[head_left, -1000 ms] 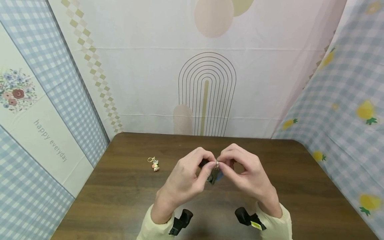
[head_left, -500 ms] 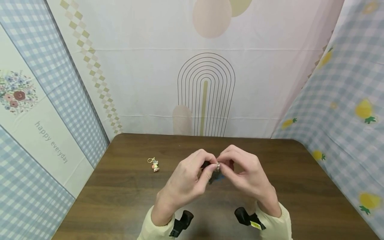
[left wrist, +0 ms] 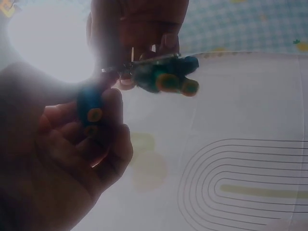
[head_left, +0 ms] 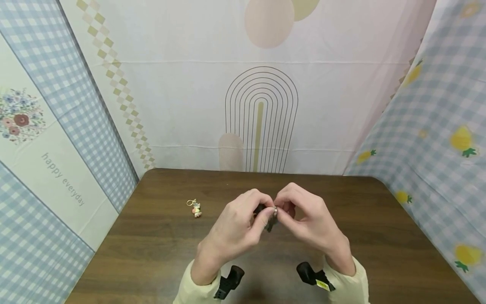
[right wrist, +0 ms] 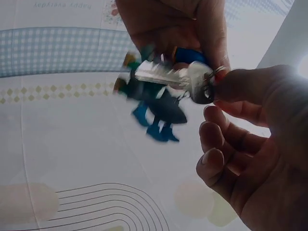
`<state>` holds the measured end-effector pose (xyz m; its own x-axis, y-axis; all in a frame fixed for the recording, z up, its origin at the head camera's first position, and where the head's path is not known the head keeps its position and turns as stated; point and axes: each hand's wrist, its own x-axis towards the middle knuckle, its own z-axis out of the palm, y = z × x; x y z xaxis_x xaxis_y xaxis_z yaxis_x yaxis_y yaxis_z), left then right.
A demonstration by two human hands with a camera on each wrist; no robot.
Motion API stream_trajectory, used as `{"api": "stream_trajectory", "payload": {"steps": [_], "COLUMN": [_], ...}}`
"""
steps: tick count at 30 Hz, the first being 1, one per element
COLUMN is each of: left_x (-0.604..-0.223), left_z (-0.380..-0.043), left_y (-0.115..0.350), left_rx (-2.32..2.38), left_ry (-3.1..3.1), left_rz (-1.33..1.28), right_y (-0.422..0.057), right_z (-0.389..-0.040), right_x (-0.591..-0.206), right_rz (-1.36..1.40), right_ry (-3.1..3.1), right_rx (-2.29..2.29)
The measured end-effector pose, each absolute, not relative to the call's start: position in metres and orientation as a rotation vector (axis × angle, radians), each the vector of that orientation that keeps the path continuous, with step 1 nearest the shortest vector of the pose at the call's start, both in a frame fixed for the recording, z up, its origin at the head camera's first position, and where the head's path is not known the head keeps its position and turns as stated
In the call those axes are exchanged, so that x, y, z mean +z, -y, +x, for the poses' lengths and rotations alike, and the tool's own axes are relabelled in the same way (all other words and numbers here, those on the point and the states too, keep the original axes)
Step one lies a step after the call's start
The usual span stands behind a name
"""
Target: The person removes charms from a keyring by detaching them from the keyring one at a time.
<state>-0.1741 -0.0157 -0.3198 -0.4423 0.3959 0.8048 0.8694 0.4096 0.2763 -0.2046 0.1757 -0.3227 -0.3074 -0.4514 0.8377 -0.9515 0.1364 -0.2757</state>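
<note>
My left hand [head_left: 237, 223] and right hand [head_left: 313, 221] meet above the table, pinching a metal key ring [head_left: 275, 211] between thumbs and index fingers. A silver key [right wrist: 197, 86] hangs from the ring in the right wrist view. Beside it dangles a blurred blue-green figurine charm [right wrist: 161, 108], with orange-tipped parts visible in the left wrist view. Another blue piece [left wrist: 90, 103] with an orange end lies against my left fingers. Fingertips hide part of the ring. On the table to the left lies a small colourful figurine keychain [head_left: 196, 210] with a gold ring.
The brown wooden table [head_left: 152, 253] ends at a white patterned cloth [head_left: 182, 105] behind. Blue checked cloths hang at both sides. Black wrist cameras [head_left: 232, 276] sit on both wrists.
Both hands stay nearly in place, still pinching the ring. The ring and the things hanging below it shift and turn slightly; the blue part below the fingers is no longer visible in the head view.
</note>
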Motion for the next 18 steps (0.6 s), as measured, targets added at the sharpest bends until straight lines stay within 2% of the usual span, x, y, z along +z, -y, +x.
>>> {"api": "stream_trajectory", "payload": {"steps": [11, 18], "left_x": [-0.3202, -0.3202], "left_z": [-0.1735, -0.1730], "left_y": [0.0160, 0.0171], "left_rx": [-0.896, -0.903], "left_ry": [2.018, 2.038], "left_rz": [-1.079, -1.067], "right_y": [-0.1768, -0.1753], "right_z": [-0.2038, -0.2070], "right_x": [-0.3245, -0.3242], "right_rz": [1.252, 1.355], "right_ry": [1.943, 1.811], "right_rx": [1.093, 1.117]}}
